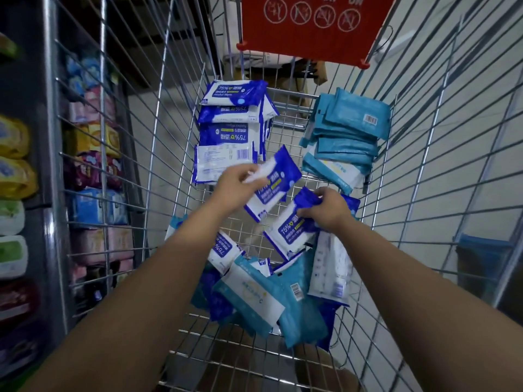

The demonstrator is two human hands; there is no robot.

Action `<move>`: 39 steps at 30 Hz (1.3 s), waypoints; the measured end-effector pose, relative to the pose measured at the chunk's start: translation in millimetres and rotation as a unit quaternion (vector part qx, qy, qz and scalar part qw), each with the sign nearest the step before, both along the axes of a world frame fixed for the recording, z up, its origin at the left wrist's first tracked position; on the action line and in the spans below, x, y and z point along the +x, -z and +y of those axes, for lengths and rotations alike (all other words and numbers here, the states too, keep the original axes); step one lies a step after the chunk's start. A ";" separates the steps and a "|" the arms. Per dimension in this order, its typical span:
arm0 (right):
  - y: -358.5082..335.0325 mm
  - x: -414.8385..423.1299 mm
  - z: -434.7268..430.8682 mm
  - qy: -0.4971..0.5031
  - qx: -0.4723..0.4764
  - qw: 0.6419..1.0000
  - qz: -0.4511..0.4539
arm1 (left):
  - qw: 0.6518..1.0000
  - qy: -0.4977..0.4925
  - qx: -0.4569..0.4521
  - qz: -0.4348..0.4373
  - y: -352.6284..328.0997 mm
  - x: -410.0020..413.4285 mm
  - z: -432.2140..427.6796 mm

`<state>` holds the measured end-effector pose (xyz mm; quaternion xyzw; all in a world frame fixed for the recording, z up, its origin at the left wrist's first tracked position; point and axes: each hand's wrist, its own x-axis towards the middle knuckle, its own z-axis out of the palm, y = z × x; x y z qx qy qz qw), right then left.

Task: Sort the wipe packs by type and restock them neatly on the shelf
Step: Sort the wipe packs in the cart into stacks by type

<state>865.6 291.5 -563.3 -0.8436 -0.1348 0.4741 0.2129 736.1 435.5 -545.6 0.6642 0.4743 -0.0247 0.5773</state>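
Note:
Both my arms reach into a wire shopping cart (169, 114). My left hand (237, 185) grips a dark-blue-and-white alcohol wipe pack (278, 179), lifted above the cart floor. My right hand (325, 212) grips another dark-blue-and-white pack (288, 233) at its upper end. A stack of dark blue packs (229, 128) stands at the far left of the cart. A stack of teal packs (348, 131) stands at the far right. A mixed heap of teal and dark blue packs (268, 295) lies at the near end.
A shelf (17, 171) with yellow, green and pink packs runs along the left, beside the cart. A red plastic flap (311, 26) with warning icons hangs at the cart's far end. Pale floor tiles (467, 142) show to the right.

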 end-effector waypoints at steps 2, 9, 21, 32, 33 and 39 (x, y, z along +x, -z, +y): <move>1.8 0.8 4.7 0.071 0.043 0.994 0.065 | 0.999 -0.023 0.016 -0.018 -11.3 0.2 21.3; -2.5 -1.3 19.3 0.204 0.104 0.955 0.187 | 0.951 -0.305 -0.010 -0.050 0.0 -15.0 48.2; -15.2 -7.7 84.6 0.262 0.205 0.880 0.339 | 0.927 -0.090 0.355 -0.074 -7.1 -4.9 66.8; 23.9 -52.8 64.0 -0.008 0.119 0.993 -0.007 | 0.871 0.411 0.157 0.220 11.4 -64.3 12.7; 29.3 -57.2 55.3 -0.046 0.092 0.995 -0.014 | 0.834 0.464 0.124 0.272 13.8 -68.4 8.2; 32.5 -87.6 9.4 -0.244 -0.052 0.962 0.111 | 0.713 0.598 0.147 0.336 20.2 -68.6 6.2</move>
